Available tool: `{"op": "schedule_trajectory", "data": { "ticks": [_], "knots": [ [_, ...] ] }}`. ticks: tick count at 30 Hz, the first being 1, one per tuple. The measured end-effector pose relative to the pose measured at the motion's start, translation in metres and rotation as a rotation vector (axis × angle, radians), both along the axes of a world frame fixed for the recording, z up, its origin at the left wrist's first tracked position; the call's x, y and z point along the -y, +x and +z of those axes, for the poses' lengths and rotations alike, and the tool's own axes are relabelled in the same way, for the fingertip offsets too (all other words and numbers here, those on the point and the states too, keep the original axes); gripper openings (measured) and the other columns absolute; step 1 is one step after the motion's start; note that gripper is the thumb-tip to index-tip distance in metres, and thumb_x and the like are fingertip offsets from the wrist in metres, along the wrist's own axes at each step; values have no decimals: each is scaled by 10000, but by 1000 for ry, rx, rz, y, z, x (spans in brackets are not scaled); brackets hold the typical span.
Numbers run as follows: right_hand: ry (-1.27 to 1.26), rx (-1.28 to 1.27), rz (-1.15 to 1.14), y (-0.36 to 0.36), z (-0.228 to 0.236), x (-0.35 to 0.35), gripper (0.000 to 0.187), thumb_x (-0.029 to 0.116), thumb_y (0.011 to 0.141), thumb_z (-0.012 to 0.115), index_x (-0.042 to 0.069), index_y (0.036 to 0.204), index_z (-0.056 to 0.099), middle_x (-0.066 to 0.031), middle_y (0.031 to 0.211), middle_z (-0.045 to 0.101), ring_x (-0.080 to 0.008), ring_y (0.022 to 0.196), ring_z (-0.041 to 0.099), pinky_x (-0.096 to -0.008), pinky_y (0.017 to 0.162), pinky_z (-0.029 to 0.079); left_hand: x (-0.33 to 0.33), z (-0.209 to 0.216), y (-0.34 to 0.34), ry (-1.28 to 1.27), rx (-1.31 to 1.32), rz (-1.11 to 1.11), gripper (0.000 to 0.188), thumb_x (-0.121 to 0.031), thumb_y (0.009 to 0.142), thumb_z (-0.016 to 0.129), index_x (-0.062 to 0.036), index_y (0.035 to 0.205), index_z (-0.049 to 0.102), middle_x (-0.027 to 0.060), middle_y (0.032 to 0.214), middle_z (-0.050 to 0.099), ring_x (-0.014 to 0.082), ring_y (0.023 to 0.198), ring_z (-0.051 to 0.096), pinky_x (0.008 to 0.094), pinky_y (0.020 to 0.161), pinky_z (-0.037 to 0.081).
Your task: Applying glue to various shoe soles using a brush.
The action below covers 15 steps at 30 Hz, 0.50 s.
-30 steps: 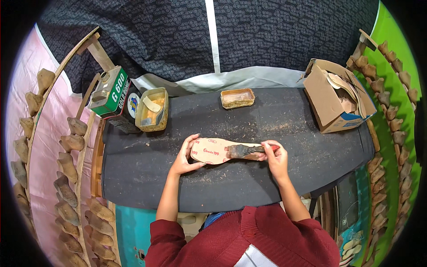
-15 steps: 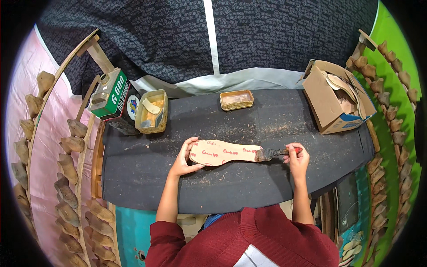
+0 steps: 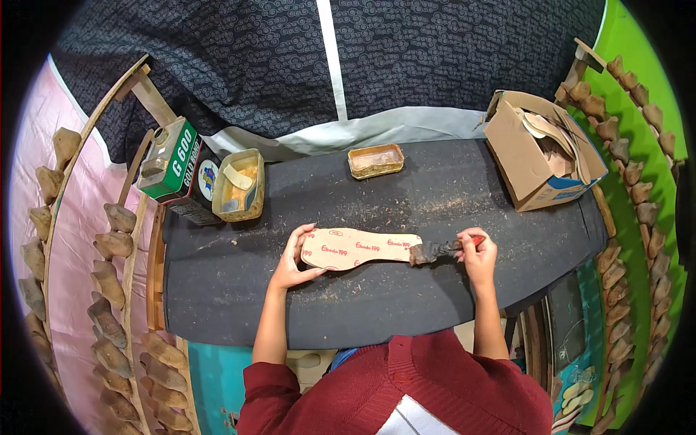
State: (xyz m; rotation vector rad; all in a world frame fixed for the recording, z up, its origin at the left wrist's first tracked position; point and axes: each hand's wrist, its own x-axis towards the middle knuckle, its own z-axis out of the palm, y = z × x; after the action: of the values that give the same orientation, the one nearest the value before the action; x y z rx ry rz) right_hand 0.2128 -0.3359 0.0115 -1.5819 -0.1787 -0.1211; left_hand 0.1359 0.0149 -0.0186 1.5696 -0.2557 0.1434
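Note:
A tan insole board (image 3: pixel 354 251) with red printing, shaped like a shoe sole, is held level over the table. My left hand (image 3: pixel 292 262) grips its broad end, thumb at the near edge and fingers at the far side. In my right hand (image 3: pixel 479 259) is a brush with a red handle, pinched between thumb and fingers. The brush (image 3: pixel 433 251) has dark, clotted bristles that lap over the narrow end of the insole board at its right tip. The board's underside is hidden.
A dark cloth with scattered shavings covers the table (image 3: pixel 239 290). At the back stand a green and black metal can (image 3: pixel 176 168), a yellowish tub (image 3: pixel 243 206) with pale pieces inside, a small shallow container (image 3: pixel 375 161), and a cardboard box (image 3: pixel 533 156) of sole-shaped pieces. Shoe lasts (image 3: pixel 109 283) hang on side racks.
The whole view has shifted slightly. Both hands keep their grips, and the bristles still lap over the board's narrow end; the brush handle is tilted a little differently.

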Motion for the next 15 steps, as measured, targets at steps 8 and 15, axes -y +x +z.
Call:
{"op": "schedule_trajectory", "data": {
  "ticks": [8, 15],
  "knots": [
    [-50, 71, -92, 5, 2, 8, 99, 91, 836, 508, 13, 791, 548, -8, 657, 542, -41, 510, 495, -167, 438, 393, 1, 1, 1, -12, 15, -8, 871, -58, 545, 734, -39, 1267, 246, 112, 1203, 403, 206, 1150, 377, 311, 975, 266],
    [-37, 119, -129, 6, 6, 6, 106, 99, 840, 500, 16, 793, 546, -8, 653, 539, -40, 502, 492, -162, 440, 392, -1, -1, -1, -17, 21, -2, 860, -43, 550, 721, -41, 1268, 246, 113, 1207, 400, 209, 1156, 373, 314, 975, 266]
  ]
}}
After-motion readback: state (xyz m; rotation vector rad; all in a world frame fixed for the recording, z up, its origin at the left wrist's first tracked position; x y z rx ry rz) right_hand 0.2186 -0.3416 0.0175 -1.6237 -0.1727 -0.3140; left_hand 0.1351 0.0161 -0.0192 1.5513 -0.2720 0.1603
